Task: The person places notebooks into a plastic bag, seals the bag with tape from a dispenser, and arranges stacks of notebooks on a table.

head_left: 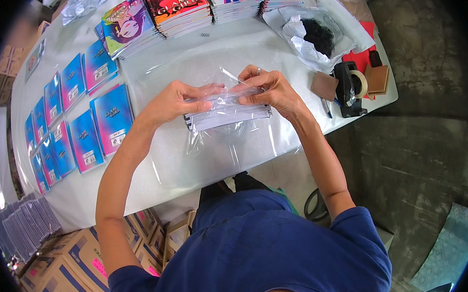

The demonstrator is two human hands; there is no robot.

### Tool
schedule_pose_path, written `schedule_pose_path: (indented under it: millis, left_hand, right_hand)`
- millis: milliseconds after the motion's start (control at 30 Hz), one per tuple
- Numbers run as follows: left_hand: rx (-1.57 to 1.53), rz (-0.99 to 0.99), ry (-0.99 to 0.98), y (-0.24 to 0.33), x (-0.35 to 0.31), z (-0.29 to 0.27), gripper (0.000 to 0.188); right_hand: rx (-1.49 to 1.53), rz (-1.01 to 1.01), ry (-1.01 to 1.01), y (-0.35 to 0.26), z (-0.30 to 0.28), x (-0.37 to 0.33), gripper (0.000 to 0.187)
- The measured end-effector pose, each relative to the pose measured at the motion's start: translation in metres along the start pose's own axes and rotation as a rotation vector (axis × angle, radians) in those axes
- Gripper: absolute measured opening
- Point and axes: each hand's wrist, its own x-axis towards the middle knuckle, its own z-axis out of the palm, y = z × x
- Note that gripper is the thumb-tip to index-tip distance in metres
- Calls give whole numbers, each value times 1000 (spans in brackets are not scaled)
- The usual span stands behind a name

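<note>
In front of me a short stack of spiral notebooks stands on the table, its white page edges toward me. Clear plastic wrap lies over the stack and hangs loosely round its lower side. My left hand pinches the wrap between thumb and fingers at the stack's upper left. My right hand, with a ring on one finger, pinches the wrap on the right. Both hands are close together above the notebooks, whose covers are hidden by hands and plastic.
Blue and pink notebooks lie in rows at left. Colourful notebook stacks line the far side. A tape dispenser, a brown block, a pen and crumpled white paper are at right. Cardboard boxes stand below left.
</note>
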Motion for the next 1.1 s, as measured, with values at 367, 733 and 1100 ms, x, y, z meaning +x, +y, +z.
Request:
schedule_pose_path:
  millis: [367, 733, 1100]
  left_hand:
    - [1186, 227, 20, 46, -27, 28, 78]
    - [1413, 493, 263, 19, -37, 52, 70]
    - [1225, 345, 239, 31, -33, 55, 65]
  right_hand:
    - [-622, -311, 135, -3, 20, -13, 33]
    - [-172, 89, 486, 9, 94, -90, 17]
    - [462, -153, 588, 89, 126, -53, 18]
